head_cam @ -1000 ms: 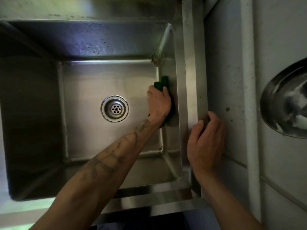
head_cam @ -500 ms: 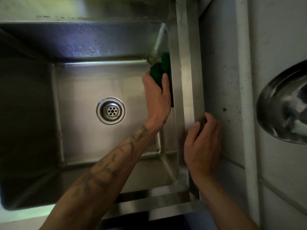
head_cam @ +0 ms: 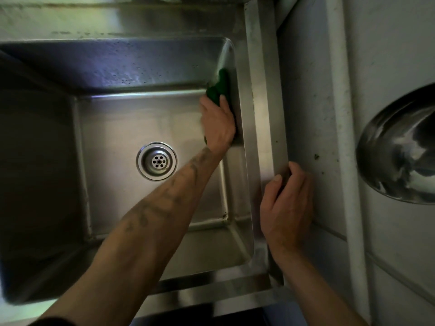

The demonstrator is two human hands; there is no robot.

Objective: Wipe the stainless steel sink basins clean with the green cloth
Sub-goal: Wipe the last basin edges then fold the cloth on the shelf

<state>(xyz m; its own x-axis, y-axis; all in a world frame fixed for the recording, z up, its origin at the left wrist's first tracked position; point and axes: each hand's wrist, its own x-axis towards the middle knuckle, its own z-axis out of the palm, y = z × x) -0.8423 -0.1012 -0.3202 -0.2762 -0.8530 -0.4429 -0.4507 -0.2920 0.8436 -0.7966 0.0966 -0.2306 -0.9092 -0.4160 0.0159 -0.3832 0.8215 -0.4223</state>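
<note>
Cloth (head_cam: 220, 87) farther up R wall (head_cam: 242, 175)

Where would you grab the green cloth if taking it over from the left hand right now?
Probably the bunched end of the green cloth poking out beyond the left hand's fingertips, near the basin's back right corner. Come from the open basin side: the cloth's far face lies against the right wall, and the hand covers the rest.

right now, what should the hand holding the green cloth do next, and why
Probably slide the green cloth round the far right corner onto the stainless steel sink basin's back wall: the left hand presses it on the right wall there, and the back wall shows specks.
</note>
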